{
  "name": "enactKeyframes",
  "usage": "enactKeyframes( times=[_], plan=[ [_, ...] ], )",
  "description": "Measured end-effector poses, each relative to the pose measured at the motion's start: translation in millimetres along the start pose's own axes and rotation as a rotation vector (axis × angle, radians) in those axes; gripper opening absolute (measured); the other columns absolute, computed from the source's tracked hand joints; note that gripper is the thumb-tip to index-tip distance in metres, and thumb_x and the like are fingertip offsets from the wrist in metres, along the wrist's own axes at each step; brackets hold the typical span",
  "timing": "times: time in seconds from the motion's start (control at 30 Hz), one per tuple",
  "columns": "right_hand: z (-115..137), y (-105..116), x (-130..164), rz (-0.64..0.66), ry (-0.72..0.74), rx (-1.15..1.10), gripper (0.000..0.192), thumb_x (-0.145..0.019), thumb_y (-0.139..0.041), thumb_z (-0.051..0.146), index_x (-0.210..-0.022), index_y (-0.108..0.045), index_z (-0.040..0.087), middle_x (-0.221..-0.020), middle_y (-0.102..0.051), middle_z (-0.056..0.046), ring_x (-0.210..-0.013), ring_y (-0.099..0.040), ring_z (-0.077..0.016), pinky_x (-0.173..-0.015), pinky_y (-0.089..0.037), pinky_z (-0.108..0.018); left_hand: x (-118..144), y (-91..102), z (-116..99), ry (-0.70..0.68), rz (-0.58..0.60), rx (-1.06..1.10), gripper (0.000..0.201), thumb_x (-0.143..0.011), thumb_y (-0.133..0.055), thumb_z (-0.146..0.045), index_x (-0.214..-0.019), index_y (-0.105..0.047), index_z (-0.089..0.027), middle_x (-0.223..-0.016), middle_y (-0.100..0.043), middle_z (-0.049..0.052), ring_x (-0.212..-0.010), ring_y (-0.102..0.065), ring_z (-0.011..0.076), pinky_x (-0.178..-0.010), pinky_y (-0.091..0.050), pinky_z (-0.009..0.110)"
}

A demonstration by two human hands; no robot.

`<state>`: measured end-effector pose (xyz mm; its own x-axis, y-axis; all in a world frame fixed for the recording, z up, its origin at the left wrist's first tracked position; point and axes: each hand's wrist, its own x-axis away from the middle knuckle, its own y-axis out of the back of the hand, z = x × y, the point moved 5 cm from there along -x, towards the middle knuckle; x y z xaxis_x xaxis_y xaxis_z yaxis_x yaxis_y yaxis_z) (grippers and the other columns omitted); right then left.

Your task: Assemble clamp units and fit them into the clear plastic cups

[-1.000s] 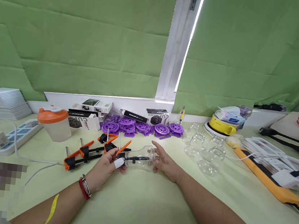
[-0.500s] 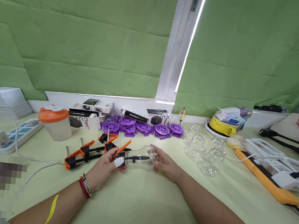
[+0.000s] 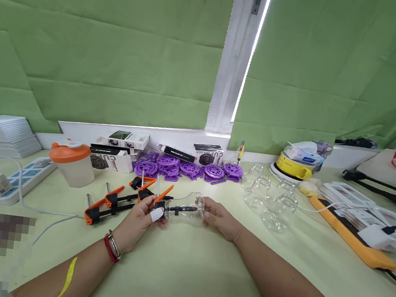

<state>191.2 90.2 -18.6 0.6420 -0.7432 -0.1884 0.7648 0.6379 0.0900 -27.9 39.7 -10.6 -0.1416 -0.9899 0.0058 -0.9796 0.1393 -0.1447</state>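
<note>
My left hand (image 3: 141, 218), a white wrap on its thumb, is closed around the black collar of an orange-and-black part (image 3: 162, 195) with an upright metal pin. The part's black shaft lies inside a clear jar (image 3: 184, 218) held on its side. My right hand (image 3: 221, 217) grips the wide end of this jar, some fingers hidden behind it. Left of them lie several similar orange-and-black parts (image 3: 114, 198) on the table. To the right stand several clear jars (image 3: 258, 188) like the held one.
Purple plastic pieces (image 3: 169, 164) and printed boxes (image 3: 117, 160) line the back. An orange-lidded shaker cup (image 3: 73, 167) and a white power strip (image 3: 23, 179) are at left. On the right are a yellow cup (image 3: 291, 167) and an orange power strip (image 3: 355, 235).
Both hands keep nearly the same place and hold. My right fingers have shifted slightly at the jar's wide end, and the view has moved a little.
</note>
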Motion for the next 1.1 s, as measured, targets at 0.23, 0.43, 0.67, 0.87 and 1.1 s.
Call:
enactKeyframes(
  times=[0.23,0.43,0.67,0.87,1.1],
  plan=[
    [-7.6,0.9,0.4,0.002,-0.082,-0.093,0.079,-0.074,-0.069,0.045,-0.139,-0.027,0.031,-0.105,-0.05,-0.006,-0.081,-0.054,-0.0133,-0.07,-0.044,-0.028,-0.5,2.8,1.2,-0.024,0.01,-0.026,0.044,-0.076,-0.066,-0.035,-0.113,-0.052,-0.018,-0.093,-0.062,0.005,-0.077,-0.063,0.0178,-0.075,-0.053,0.038],
    [-5.8,0.5,-2.6,-0.037,-0.064,0.003,0.061,-0.08,-0.053,0.06,-0.123,-0.051,0.017,-0.084,-0.051,-0.004,-0.063,-0.046,-0.0111,-0.056,-0.04,-0.026,-0.7,2.5,2.8,-0.002,0.012,-0.024,0.045,-0.075,-0.067,-0.036,-0.114,-0.053,-0.018,-0.096,-0.063,0.006,-0.077,-0.063,0.018,-0.074,-0.053,0.038],
    [-3.0,3.0,0.6,-0.027,-0.002,-0.1,0.08,-0.069,-0.075,0.038,-0.137,-0.033,0.029,-0.123,-0.045,-0.009,-0.103,-0.046,-0.0182,-0.083,-0.041,-0.033,-2.2,2.5,4.2,0.014,0.004,-0.005,0.046,-0.074,-0.068,-0.036,-0.113,-0.053,-0.017,-0.094,-0.063,0.005,-0.075,-0.063,0.0176,-0.074,-0.053,0.038],
    [-4.5,0.1,-2.2,-0.042,-0.06,-0.112,0.058,-0.078,-0.062,0.051,-0.125,-0.047,0.021,-0.092,-0.053,-0.005,-0.074,-0.049,-0.0137,-0.062,-0.039,-0.026,-0.8,1.9,4.7,0.003,0.019,-0.01,0.045,-0.075,-0.068,-0.036,-0.113,-0.052,-0.017,-0.095,-0.062,0.005,-0.077,-0.063,0.018,-0.074,-0.053,0.038],
    [-6.2,1.2,-1.6,0.005,0.033,-0.076,0.069,-0.077,-0.064,0.05,-0.135,-0.04,0.023,-0.115,-0.048,-0.009,-0.094,-0.048,-0.0176,-0.078,-0.041,-0.031,-1.3,1.9,3.9,0.009,0.008,0.008,0.044,-0.075,-0.067,-0.036,-0.111,-0.052,-0.017,-0.096,-0.062,0.006,-0.077,-0.063,0.018,-0.075,-0.053,0.039]
  ],
)
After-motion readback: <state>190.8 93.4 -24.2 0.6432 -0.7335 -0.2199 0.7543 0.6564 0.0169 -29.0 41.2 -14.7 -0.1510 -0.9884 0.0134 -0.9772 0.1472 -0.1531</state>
